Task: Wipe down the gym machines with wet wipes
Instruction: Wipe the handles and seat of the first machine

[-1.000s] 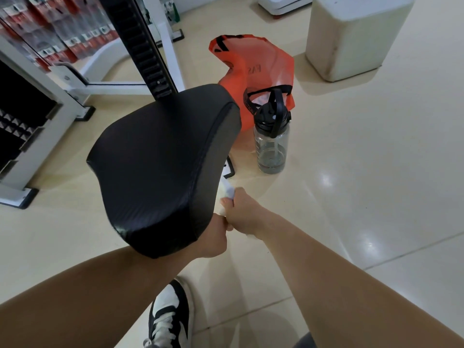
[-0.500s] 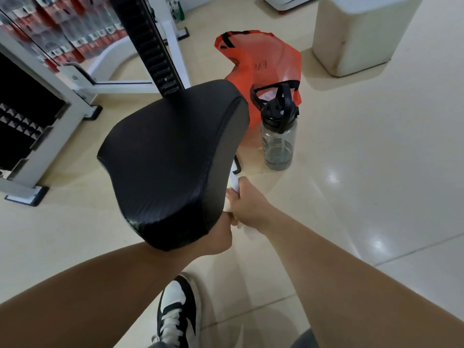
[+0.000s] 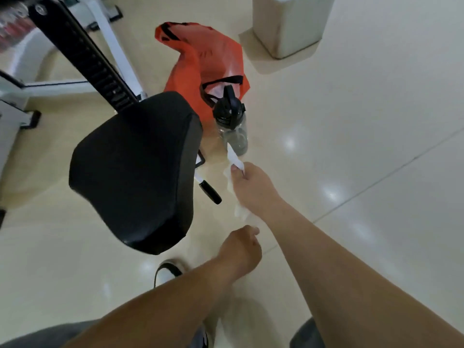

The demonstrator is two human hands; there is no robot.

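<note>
A black padded machine seat fills the left middle of the view, on a black notched post and white frame. To its right my right hand grips a white wet wipe, which sticks out past the thumb and trails below the hand toward my left hand. The left hand's fingers are curled at the wipe's lower end; whether they pinch it is unclear. Both hands are off the seat. A black-tipped white lever pokes out under the seat edge.
An orange bag lies on the tiled floor behind a clear water bottle with a black lid. A pale bin stands at the back. White machine frames are at the left. My shoe shows below the seat.
Both hands have come out from under the seat's front edge and moved right. The wipe is now stretched between them, and the view has shifted closer and lower.
</note>
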